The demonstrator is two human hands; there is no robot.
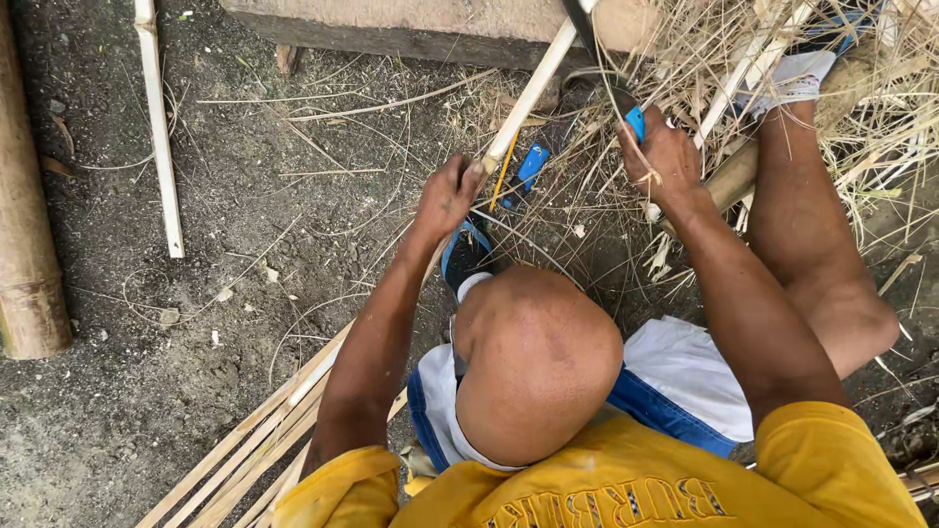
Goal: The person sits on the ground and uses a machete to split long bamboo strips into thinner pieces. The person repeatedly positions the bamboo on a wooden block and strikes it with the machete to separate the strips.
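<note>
Bare earth yard, daylight.
Dark gritty dirt ground [196, 323]; thick bamboo pole [24, 225] at one edge, wooden beam [411, 29] along top, dry straw heap [861, 117] opposite.

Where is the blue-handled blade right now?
In the head view, upper right of centre: the right hand grips the blue-handled blade beside the pale bamboo strip held by the left hand.
</note>
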